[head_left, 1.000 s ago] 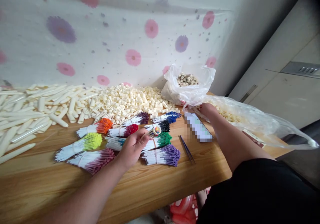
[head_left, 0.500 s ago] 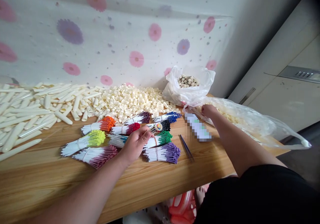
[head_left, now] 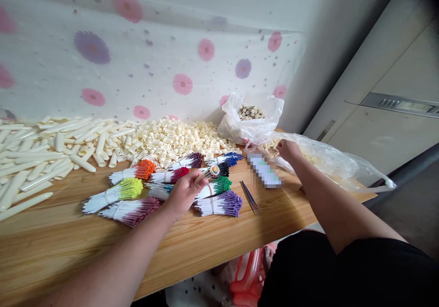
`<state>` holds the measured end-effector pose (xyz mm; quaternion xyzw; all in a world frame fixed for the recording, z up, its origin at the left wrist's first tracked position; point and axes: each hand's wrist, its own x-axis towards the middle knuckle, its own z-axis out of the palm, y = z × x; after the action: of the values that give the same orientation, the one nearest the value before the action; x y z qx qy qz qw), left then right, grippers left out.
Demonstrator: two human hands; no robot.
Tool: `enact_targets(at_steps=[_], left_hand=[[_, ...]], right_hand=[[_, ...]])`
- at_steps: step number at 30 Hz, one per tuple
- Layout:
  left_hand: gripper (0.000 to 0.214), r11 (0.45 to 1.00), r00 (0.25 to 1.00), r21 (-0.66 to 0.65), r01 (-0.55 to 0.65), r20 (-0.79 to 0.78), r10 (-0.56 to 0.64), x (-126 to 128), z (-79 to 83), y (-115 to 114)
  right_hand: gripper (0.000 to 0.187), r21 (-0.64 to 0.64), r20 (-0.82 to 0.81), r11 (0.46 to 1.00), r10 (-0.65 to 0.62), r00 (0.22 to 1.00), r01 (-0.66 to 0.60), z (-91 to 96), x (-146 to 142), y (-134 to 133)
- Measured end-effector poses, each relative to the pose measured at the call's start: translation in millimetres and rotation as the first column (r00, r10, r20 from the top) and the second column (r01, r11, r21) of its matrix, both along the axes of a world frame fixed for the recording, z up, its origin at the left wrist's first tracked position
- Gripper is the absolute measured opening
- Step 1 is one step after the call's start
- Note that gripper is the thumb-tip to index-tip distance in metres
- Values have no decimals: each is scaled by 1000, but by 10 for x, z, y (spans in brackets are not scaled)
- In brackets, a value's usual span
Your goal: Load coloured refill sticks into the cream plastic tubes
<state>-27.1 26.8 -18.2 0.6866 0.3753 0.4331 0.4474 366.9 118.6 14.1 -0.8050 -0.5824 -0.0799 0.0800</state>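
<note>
My left hand (head_left: 185, 191) is closed around a small white cylinder with a multicoloured end (head_left: 213, 170), held just above the bundles of coloured-tipped white sticks (head_left: 224, 203) on the wooden table (head_left: 212, 245). My right hand (head_left: 287, 149) reaches into the mouth of a clear plastic bag (head_left: 329, 160) of small cream parts at the table's right end; its fingers are curled, and what they hold is hidden. A pair of dark tweezers (head_left: 251, 197) lies between the hands.
Cream tubes (head_left: 41, 156) and a heap of small cream cage-like parts (head_left: 171, 137) cover the back of the table. A white bag (head_left: 250, 119) of beige pieces stands at the back right. A flowered sheet (head_left: 137, 60) hangs behind. A red object (head_left: 248, 275) sits under the table.
The view has swung slightly, so everything sits a little further left. Both hands stay where they were, the left on the cylinder and the right at the clear bag.
</note>
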Motion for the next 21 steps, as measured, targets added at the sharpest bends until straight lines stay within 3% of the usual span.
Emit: enact_targets(at_steps=[4, 7, 8, 9, 10, 11, 12, 13, 15, 21], left_hand=[[40, 999, 999, 7, -40, 12, 39, 15, 50, -24], [33, 994, 991, -73, -84, 100, 91, 52, 92, -81], [31, 990, 983, -124, -73, 157, 92, 70, 101, -106], [31, 982, 971, -182, -42, 226, 83, 91, 109, -131], [30, 971, 951, -238, 8, 303, 66, 112, 116, -157], [31, 955, 923, -287, 70, 382, 47, 131, 122, -180], [32, 935, 890, -328, 132, 455, 34, 146, 129, -202], [32, 915, 857, -357, 188, 515, 25, 157, 137, -220], [30, 883, 804, -389, 264, 594, 22, 164, 155, -246], [35, 811, 756, -474, 344, 651, 60, 137, 194, -267]], right_hand=[[25, 158, 12, 984, 84, 996, -85, 155, -343, -288], [24, 231, 30, 925, 303, 953, -301, 204, -865, -673], [21, 252, 38, 863, 442, 896, -437, 203, -1070, -819], [18, 323, 72, 678, 678, 732, -660, 196, -1274, -963], [16, 355, 120, 455, 844, 522, -817, 185, -1469, -1096], [18, 345, 156, 266, 930, 334, -900, 172, -1646, -1210], [19, 336, 192, 142, 958, 215, -931, 158, -1797, -1300], [20, 331, 216, 63, 966, 141, -942, 143, -1921, -1363], [22, 321, 237, 7, 967, 88, -947, 111, -2079, -1415], [24, 366, 229, 6, 969, 97, -931, 40, -2115, -1344]])
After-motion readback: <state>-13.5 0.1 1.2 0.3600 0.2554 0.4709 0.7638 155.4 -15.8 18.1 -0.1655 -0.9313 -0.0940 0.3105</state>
